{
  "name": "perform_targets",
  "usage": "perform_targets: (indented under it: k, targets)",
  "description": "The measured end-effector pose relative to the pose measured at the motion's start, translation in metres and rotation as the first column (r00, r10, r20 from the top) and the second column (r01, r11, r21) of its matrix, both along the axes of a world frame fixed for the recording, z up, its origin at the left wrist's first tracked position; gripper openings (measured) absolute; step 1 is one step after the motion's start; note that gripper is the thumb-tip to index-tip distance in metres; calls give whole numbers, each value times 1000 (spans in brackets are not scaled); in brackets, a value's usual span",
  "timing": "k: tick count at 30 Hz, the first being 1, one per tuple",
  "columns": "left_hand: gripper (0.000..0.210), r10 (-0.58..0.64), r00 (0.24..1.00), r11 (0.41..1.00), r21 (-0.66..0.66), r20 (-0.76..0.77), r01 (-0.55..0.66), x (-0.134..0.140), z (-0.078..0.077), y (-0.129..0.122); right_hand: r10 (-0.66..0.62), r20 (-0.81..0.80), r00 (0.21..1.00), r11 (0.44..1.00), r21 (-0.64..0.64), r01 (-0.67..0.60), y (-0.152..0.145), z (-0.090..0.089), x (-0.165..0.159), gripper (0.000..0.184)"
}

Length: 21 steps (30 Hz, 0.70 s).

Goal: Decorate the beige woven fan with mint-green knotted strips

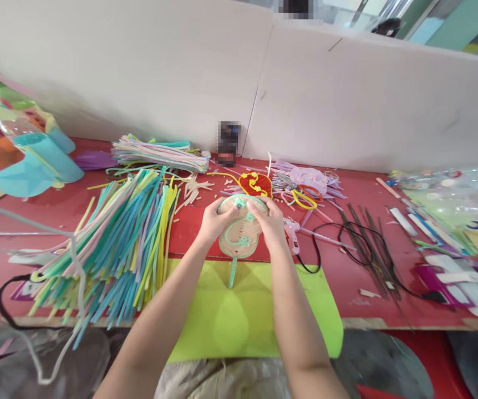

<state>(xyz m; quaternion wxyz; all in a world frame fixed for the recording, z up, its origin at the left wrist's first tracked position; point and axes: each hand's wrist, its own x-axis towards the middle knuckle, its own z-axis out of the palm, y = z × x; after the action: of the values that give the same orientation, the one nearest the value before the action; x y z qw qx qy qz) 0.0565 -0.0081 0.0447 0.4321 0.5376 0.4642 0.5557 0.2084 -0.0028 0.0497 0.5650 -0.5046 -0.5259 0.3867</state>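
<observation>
A round fan made of chenille stems [230, 235], beige with a mint-green rim, raised mint curls and a short mint handle pointing toward me, is in front of me. My left hand [215, 219] grips its upper left edge, with the thumb on the face near a green curl. My right hand [269, 219] grips the upper right edge, its thumb also pressed on the face. Most of the fingers behind the fan are hidden. Just beyond it lies a red piece with yellow curls [255, 184]. A white and pink glue gun [291, 235] rests right of my right hand.
Loose chenille stems [118, 244] are heaped at the left, with a bundle [159, 152] behind. Yellow-handled scissors [304, 198] lie at the back right. A black cord [320, 260] runs right past dark thin rods [374, 249] to a purple box [442, 282]. A lime-green mat [305, 316] covers the front edge.
</observation>
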Motion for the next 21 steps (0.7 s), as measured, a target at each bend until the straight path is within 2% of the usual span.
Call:
perform_targets:
  k: [4, 15, 21]
  targets:
    - [34, -17, 1000, 1000, -13, 24, 18, 0, -3, 1, 51, 66, 997, 998, -24, -49, 4, 3, 1, 35]
    - [33, -33, 999, 999, 1, 29, 33, 2, -8, 1, 89, -77, 993, 990, -105, -97, 1, -2, 0, 38]
    - [30, -24, 1000, 999, 25, -3, 24, 1, -10, 2, 44, -35, 998, 996, -80, -47, 0, -1, -1, 38]
